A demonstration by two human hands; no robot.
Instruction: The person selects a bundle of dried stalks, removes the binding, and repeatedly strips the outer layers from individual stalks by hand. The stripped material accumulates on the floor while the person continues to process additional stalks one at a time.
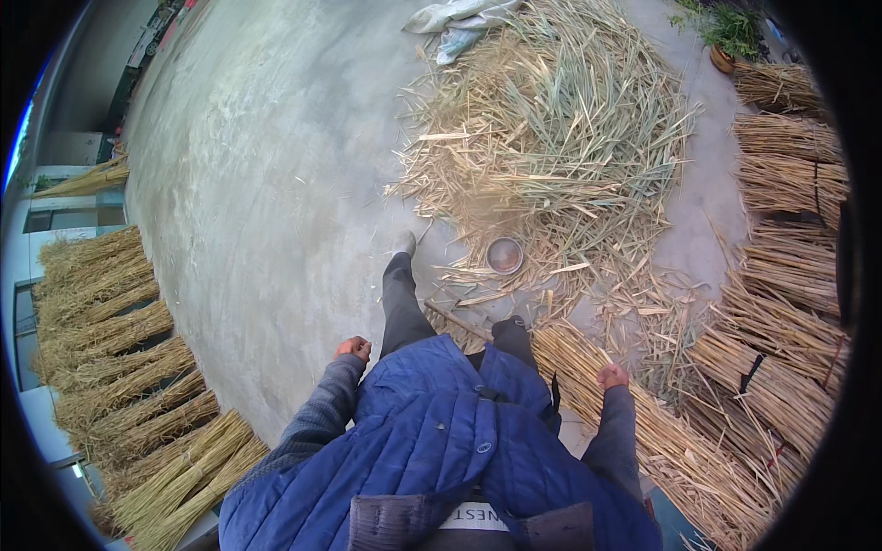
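Standing mid-stride, the left hand [354, 348] is curled, the right hand [612, 376] loosely closed, both empty; the reed bundle [643, 432] at four o'clock looks light, stiff, brittle — grip mid-length.

The right foot is hidden behind the blue vest [441, 432]. The fingers of the left hand [354, 348] curl under, so I cannot tell if they hold something. The right hand [611, 376] shows only its back. The bundles [790, 266] at the right disappear into the dark rim. The bowl [504, 255] is too small to see inside.
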